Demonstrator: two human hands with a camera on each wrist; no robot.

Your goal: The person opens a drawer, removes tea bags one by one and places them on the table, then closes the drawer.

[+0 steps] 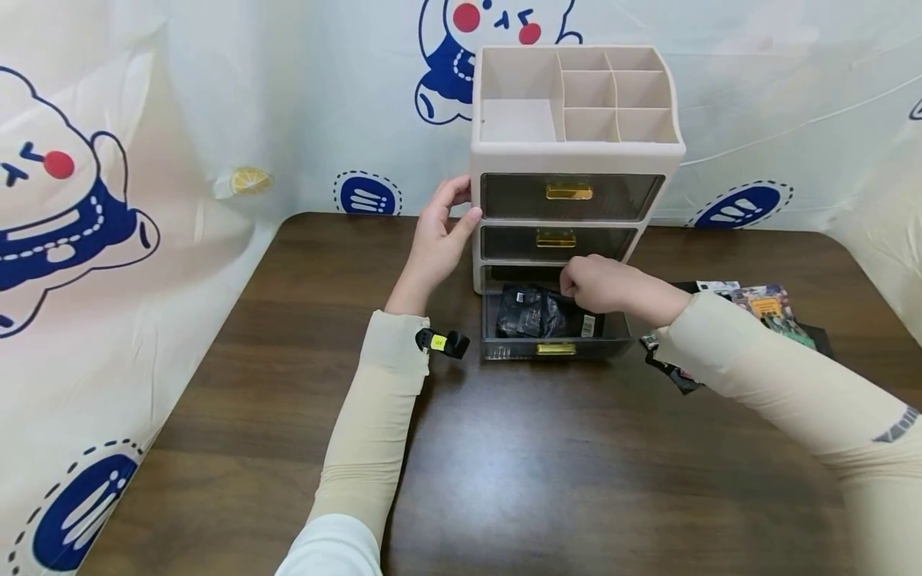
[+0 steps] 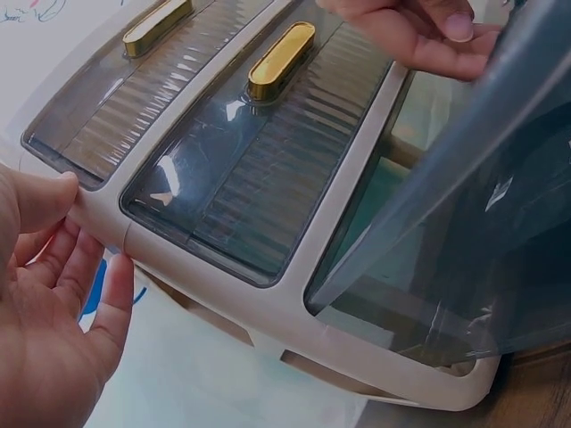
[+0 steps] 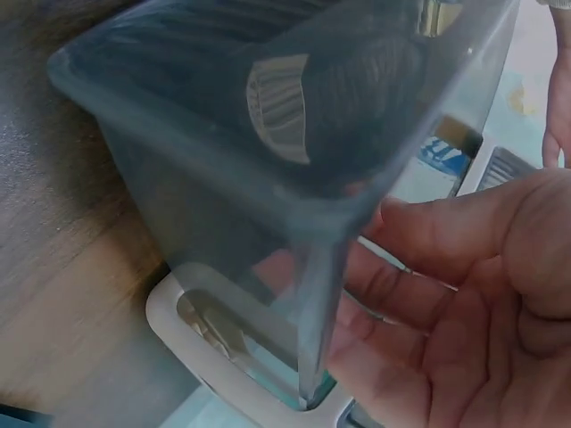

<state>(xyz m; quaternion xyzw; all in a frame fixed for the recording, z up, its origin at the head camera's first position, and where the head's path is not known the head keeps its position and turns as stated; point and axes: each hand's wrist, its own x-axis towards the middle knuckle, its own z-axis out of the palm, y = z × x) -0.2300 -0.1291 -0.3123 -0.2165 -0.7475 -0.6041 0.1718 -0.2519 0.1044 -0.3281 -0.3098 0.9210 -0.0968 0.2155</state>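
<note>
On the table stands a cream drawer organizer (image 1: 576,157), its bottom clear drawer (image 1: 519,349) pulled out. Inside that drawer lies a black plastic package (image 1: 529,312) with a white barcode label. My right hand (image 1: 601,284) is over the drawer's right rear part, fingers curled, pinching the package's edge; the fingertips are partly hidden. In the right wrist view, the right hand (image 3: 446,294) is close beside the drawer's clear wall (image 3: 223,214). My left hand (image 1: 439,236) touches the organizer's left side, thumb near the front edge and fingers loosely bent, as the left wrist view also shows.
Two upper drawers with gold handles (image 1: 569,192) are closed. Open compartments (image 1: 591,88) top the organizer. Several colourful and black packages (image 1: 771,308) lie on the brown table (image 1: 504,480) to the right, partly behind my right sleeve. A printed curtain (image 1: 288,104) hangs behind.
</note>
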